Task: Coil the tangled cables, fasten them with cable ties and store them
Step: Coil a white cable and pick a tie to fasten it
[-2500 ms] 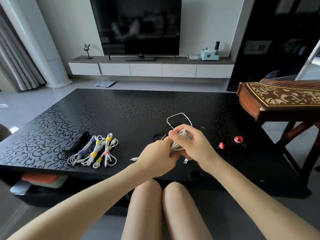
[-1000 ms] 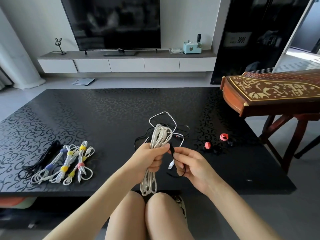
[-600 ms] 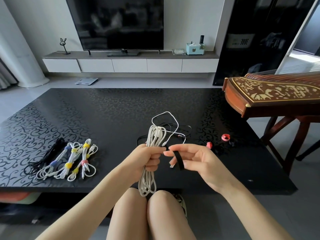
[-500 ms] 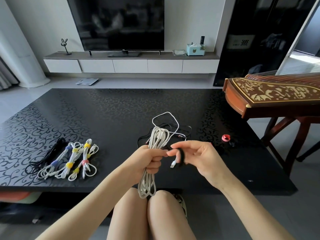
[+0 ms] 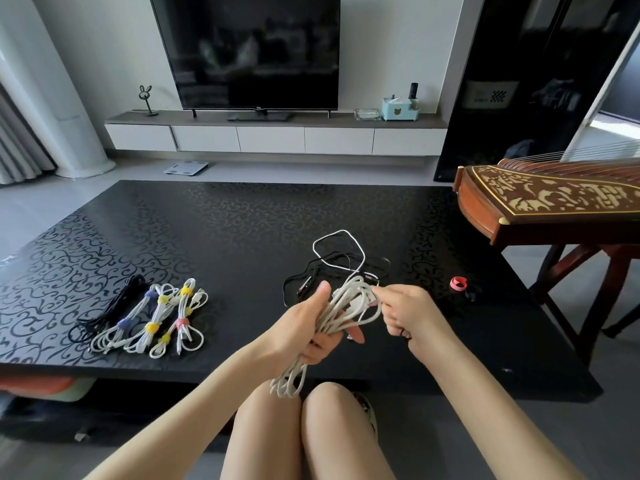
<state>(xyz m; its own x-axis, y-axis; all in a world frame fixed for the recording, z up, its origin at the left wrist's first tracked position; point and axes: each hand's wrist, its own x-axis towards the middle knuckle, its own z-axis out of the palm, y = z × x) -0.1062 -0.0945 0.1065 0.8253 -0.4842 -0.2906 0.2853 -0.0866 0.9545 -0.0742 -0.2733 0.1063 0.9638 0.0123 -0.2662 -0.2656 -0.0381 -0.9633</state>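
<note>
**Coil point(image 5: 346, 306) of white cable held in both hands at the table point(image 5: 242, 230) edge**

The coil is in the air in front of the person, over the near edge of the black patterned table. The left hand point(image 5: 304, 332) grips it around the middle. Its fingers are closed under the strands and its thumb points up beside them. The lower loops hang down from this hand, below the table edge and just above the knees point(image 5: 294, 420).

The right hand point(image 5: 410, 315) is at the right side of the coil. Its fingers are curled and the tips lie on the upper strands. One finger shows under the coil, so this hand holds the coil too. Whether these fingers also pinch something else is hidden.

On the table behind the hands lies a tangle point(image 5: 341, 261) of loose black and white cables. To the left, well apart from the hands, four white bundles point(image 5: 152, 317) lie side by side, fastened with yellow, blue and pink ties. A black bundle point(image 5: 110, 306) lies just beside them, at the far left.

On the right part of the table sits a rolled red tie point(image 5: 458, 284), with a small dark roll point(image 5: 472, 293) just beside it. A zither point(image 5: 554, 199) stands on a wooden frame to the right of the table, and a TV point(image 5: 252, 46) stands at the far wall.
</note>
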